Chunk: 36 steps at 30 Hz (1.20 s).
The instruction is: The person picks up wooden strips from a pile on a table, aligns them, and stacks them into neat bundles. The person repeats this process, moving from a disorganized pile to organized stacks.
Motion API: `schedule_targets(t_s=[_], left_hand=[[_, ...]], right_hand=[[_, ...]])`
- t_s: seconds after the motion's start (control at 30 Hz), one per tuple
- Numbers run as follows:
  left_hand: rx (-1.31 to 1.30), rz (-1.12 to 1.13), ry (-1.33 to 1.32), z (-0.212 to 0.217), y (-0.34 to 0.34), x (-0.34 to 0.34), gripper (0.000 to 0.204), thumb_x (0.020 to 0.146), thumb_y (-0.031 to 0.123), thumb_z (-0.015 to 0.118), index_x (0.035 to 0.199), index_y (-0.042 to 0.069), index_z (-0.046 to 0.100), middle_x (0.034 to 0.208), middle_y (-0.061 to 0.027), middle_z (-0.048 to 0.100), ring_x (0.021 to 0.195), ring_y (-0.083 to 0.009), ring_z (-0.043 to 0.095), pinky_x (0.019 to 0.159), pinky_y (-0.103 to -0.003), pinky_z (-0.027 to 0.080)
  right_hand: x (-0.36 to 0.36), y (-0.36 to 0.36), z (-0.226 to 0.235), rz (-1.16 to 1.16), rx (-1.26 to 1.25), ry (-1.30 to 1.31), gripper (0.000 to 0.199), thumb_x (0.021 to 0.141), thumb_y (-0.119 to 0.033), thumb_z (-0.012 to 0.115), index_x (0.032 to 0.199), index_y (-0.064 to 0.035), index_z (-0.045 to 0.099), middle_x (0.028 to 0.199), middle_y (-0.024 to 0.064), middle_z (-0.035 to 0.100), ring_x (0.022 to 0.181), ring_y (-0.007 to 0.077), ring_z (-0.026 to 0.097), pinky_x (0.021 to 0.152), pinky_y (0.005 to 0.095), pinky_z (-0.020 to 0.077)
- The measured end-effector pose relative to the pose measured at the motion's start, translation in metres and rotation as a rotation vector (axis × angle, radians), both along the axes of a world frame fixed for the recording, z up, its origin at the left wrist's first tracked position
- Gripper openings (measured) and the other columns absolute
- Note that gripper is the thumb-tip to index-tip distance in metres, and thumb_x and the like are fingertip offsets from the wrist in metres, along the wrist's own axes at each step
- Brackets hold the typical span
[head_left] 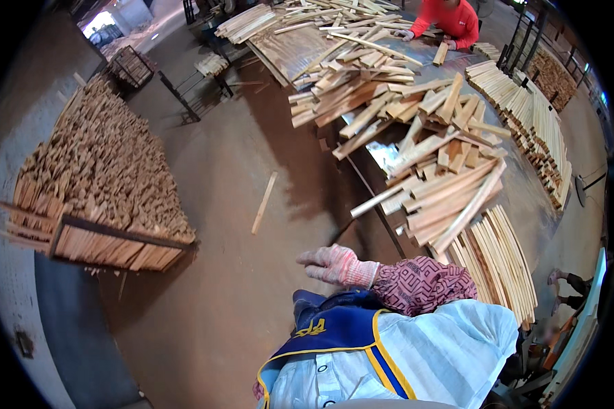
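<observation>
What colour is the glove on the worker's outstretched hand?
Pinkish white, a knit work glove, with a dark red patterned sleeve behind it; the head view shows it.

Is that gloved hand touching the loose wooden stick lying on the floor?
Apart. The head view shows the gloved hand, empty, with bare floor between it and the wooden stick lying farther away.

Pale wood slat flat on floor, angled, alone.
</observation>
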<state>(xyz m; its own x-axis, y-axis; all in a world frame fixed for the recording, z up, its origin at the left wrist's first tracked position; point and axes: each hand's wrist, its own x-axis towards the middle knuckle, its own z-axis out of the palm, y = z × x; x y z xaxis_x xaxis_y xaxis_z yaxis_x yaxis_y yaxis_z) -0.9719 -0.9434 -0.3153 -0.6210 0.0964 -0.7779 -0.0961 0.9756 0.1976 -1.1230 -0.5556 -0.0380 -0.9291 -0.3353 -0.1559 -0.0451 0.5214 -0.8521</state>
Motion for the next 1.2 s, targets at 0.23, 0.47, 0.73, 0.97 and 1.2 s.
schedule_targets(t_s=[0.23,0.47,0.73,0.97,1.2], left_hand=[[0.015,0.031,-0.063,-0.038,-0.043,-0.187,0.031,0.084,0.035,0.061,0.103,0.011,0.07,0.092,-0.016,0.069,0.086,-0.0332,0.067,0.071,-0.046,0.054],[0.132,-0.137,0.236,0.021,-0.05,-0.543,0.028,0.085,0.033,0.057,0.093,0.008,0.068,0.079,-0.0145,0.067,0.07,-0.0299,0.066,0.064,-0.041,0.053],[0.574,0.282,0.144,0.124,0.166,-0.823,0.049,0.088,0.031,0.059,0.128,0.002,0.055,0.089,-0.01,0.065,0.075,-0.0238,0.06,0.07,-0.037,0.05],[0.916,-0.55,0.47,0.26,0.475,-0.95,0.058,0.088,0.039,0.062,0.135,0.007,0.051,0.136,-0.0155,0.054,0.122,-0.0281,0.054,0.103,-0.036,0.041],[0.26,-1.273,0.84,0.351,0.729,-0.967,0.067,0.088,0.06,0.045,0.141,0.018,0.044,0.139,-0.0116,0.051,0.13,-0.0271,0.046,0.105,-0.044,0.041]], right_hand=[[-0.149,-0.019,-0.022,-0.032,0.039,0.016,0.043,0.09,-0.036,0.053,0.125,-0.0127,0.06,0.11,0.0179,0.066,0.102,0.0364,0.062,0.09,0.0433,0.0489],[-0.252,-0.019,-0.022,-0.633,0.033,0.047,0.041,0.09,-0.031,0.06,0.125,-0.0102,0.06,0.112,0.0171,0.066,0.102,0.0313,0.063,0.088,0.0398,0.0499],[-0.329,0.11,-0.01,-1.53,-0.111,-0.041,0.038,0.089,-0.023,0.067,0.124,-0.0093,0.062,0.117,0.0079,0.065,0.105,0.0189,0.062,0.092,0.0305,0.0493],[-0.363,0.345,-0.05,-1.734,-0.178,0.118,0.046,0.093,-0.042,0.059,0.121,-0.0065,0.061,0.098,0.0027,0.061,0.082,0.0105,0.058,0.068,0.0239,0.0491],[-0.448,0.444,-0.042,-1.642,-0.096,-0.206,0.062,0.092,-0.059,0.05,0.119,-0.0038,0.06,0.105,0.0124,0.061,0.086,0.0227,0.057,0.073,0.0367,0.0455]])
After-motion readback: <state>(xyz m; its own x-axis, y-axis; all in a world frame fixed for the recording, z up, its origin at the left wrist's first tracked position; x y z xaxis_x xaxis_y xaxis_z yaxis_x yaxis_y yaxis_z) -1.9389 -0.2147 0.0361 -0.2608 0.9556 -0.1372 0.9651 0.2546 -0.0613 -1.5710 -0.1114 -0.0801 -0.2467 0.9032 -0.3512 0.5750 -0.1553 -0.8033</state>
